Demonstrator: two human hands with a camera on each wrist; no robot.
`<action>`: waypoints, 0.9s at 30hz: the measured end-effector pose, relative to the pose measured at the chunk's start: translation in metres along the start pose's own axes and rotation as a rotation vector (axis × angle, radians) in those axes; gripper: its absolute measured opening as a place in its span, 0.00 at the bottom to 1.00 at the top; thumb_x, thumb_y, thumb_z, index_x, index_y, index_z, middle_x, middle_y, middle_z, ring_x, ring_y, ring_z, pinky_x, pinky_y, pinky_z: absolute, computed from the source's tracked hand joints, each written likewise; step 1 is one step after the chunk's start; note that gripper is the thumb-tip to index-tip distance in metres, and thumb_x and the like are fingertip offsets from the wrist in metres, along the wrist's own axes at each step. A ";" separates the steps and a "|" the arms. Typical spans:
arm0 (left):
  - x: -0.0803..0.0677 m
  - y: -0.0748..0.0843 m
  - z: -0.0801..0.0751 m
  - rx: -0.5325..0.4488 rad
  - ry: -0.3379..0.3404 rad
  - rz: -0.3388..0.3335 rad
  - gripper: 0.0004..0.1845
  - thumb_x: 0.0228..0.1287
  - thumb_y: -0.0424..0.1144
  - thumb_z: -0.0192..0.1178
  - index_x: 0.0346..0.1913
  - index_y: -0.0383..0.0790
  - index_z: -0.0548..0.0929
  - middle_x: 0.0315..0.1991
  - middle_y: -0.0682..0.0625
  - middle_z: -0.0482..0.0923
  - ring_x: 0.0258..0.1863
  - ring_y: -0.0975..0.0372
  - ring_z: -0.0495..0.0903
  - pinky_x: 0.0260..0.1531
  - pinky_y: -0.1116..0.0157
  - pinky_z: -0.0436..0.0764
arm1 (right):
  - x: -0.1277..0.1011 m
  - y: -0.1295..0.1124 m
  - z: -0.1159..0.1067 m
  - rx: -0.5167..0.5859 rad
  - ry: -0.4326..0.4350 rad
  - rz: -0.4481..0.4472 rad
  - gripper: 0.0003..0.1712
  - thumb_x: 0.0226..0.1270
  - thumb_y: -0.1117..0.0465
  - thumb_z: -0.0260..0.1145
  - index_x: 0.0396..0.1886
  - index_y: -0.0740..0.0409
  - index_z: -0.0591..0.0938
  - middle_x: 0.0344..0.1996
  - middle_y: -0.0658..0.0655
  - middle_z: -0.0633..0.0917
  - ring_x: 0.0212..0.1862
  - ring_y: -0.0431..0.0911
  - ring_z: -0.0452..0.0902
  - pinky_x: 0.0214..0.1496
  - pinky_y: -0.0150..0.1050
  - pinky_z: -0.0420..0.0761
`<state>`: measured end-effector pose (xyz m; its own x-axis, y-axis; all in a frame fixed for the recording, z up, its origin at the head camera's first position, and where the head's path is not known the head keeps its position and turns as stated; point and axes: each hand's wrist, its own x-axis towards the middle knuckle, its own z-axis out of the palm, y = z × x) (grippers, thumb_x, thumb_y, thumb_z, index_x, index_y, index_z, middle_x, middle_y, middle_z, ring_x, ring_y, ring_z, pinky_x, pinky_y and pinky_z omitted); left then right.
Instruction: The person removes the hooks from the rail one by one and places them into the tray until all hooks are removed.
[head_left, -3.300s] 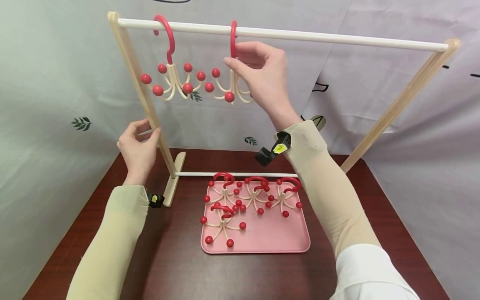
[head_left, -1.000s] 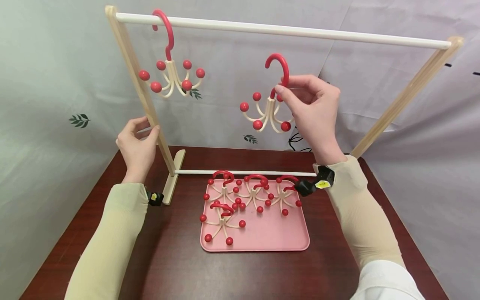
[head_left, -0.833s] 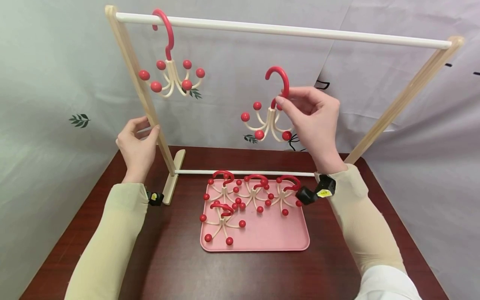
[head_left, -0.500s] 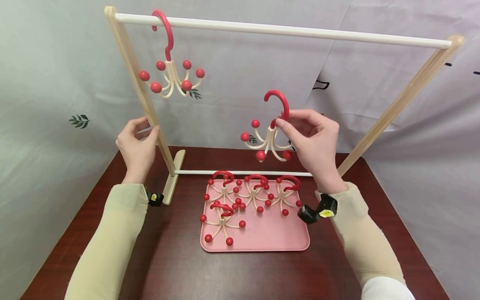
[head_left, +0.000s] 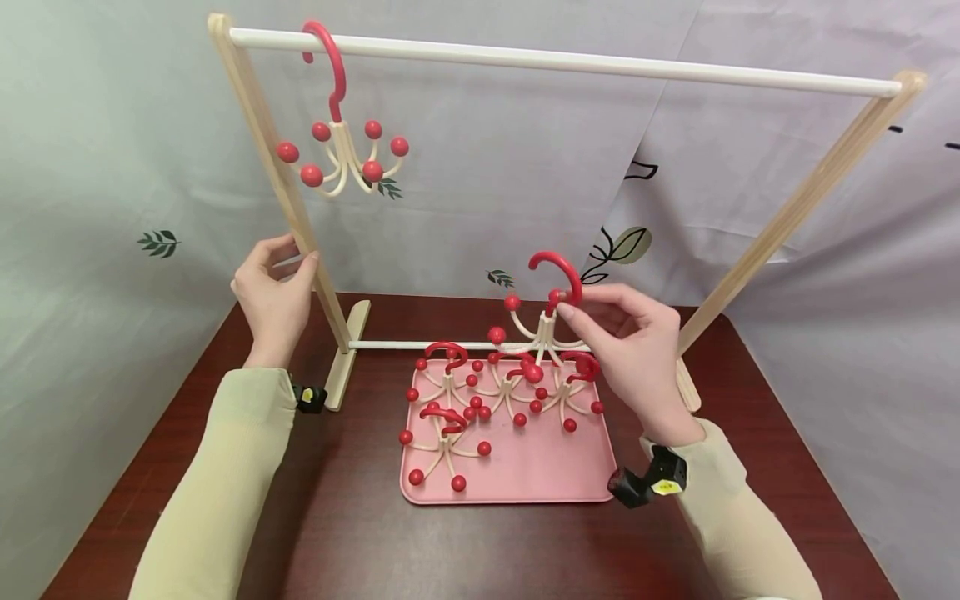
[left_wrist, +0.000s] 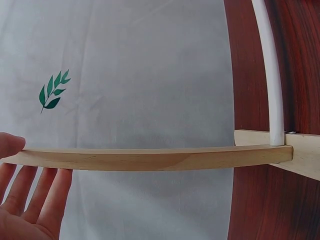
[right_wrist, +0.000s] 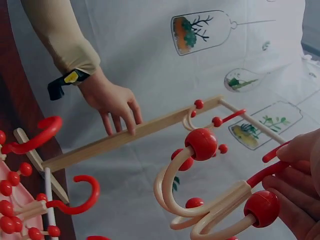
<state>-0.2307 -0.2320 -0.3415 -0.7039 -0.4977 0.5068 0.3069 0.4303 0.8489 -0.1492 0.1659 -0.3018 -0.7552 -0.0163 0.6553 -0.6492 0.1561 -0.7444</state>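
Note:
My right hand point(head_left: 637, 354) pinches the red hook of a white hanger point(head_left: 547, 330) with red ball tips, holding it upright just above the tray's back edge. In the right wrist view, the fingers and thumb point(right_wrist: 295, 155) grip the hook of the hanger point(right_wrist: 217, 205). My left hand point(head_left: 276, 292) holds the rack's left wooden post point(head_left: 258, 117), thumb on one side and fingers on the other. The left wrist view shows the thumb point(left_wrist: 11, 145) against the post point(left_wrist: 150, 159). A similar hanger point(head_left: 341, 154) hangs near the left end of the white rod point(head_left: 600, 62).
Several more hangers point(head_left: 446, 442) lie on a pink tray point(head_left: 547, 475), whose front right part is bare. The tray sits on a dark red table point(head_left: 360, 533). The rack's right post point(head_left: 810, 200) and lower bar point(head_left: 390, 344) stand behind it.
My right hand has taken the second hanger off the rod, moved it right and lowered it toward the tray. The left hand stays at the post.

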 end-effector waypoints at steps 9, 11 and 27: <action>-0.001 -0.001 0.000 0.014 -0.001 0.013 0.17 0.65 0.42 0.71 0.55 0.46 0.87 0.49 0.49 0.87 0.43 0.62 0.87 0.48 0.65 0.85 | -0.029 0.011 -0.008 -0.003 -0.099 0.019 0.16 0.56 0.77 0.76 0.44 0.61 0.90 0.38 0.58 0.90 0.37 0.51 0.88 0.40 0.38 0.88; 0.000 -0.001 0.000 0.013 -0.001 0.010 0.17 0.65 0.42 0.71 0.55 0.46 0.87 0.49 0.49 0.87 0.43 0.62 0.87 0.49 0.65 0.85 | -0.035 0.013 -0.009 -0.001 -0.108 0.039 0.16 0.56 0.77 0.76 0.44 0.62 0.89 0.37 0.59 0.90 0.37 0.51 0.88 0.40 0.38 0.88; 0.000 -0.001 0.001 0.002 0.000 0.011 0.17 0.63 0.40 0.72 0.55 0.46 0.88 0.48 0.49 0.87 0.42 0.63 0.87 0.48 0.65 0.85 | -0.083 0.034 -0.005 0.007 -0.172 0.201 0.13 0.55 0.77 0.77 0.40 0.65 0.88 0.37 0.60 0.89 0.38 0.46 0.88 0.42 0.39 0.88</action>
<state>-0.2319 -0.2322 -0.3426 -0.7007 -0.4930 0.5157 0.3128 0.4374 0.8431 -0.1083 0.1773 -0.3812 -0.8730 -0.1529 0.4631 -0.4847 0.1663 -0.8587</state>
